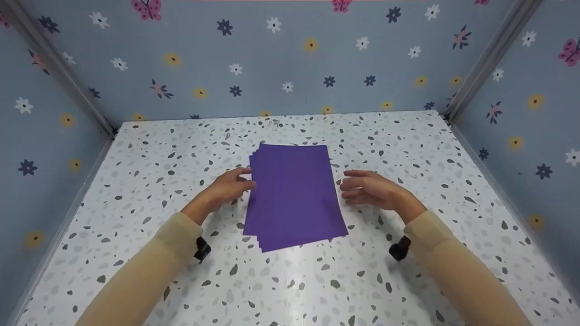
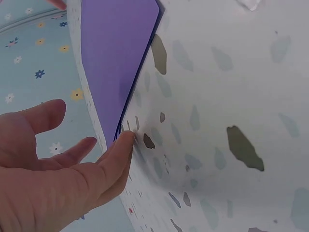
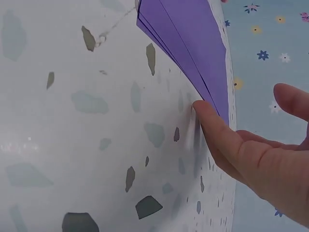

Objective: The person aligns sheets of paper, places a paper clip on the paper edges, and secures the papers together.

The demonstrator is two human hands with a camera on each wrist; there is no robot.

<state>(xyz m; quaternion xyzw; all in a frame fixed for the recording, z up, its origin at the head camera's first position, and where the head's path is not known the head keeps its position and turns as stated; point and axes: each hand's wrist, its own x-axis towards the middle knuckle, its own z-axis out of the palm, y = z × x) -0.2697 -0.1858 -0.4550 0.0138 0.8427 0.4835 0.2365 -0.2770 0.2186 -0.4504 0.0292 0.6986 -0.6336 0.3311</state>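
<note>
Several purple sheets (image 1: pixel 294 194) lie in a loose stack on the speckled tabletop, their edges fanned out at the left side and near corners. My left hand (image 1: pixel 229 186) is at the stack's left edge, its fingers loosely spread and the fingertips at the sheets' border. In the left wrist view the purple sheets (image 2: pixel 118 53) run down to those fingertips. On the other side, my right hand (image 1: pixel 369 189) is beside the right edge with fingers extended. The right wrist view has its fingertips close by the purple sheets (image 3: pixel 188 43); whether they touch is hard to tell.
The white tabletop (image 1: pixel 172 149) has grey and brown speckles. Flower-patterned blue panels (image 1: pixel 290 59) stand at the back and both sides, with grey posts in the back corners. A small reddish clip-like item (image 1: pixel 228 136) lies toward the back left.
</note>
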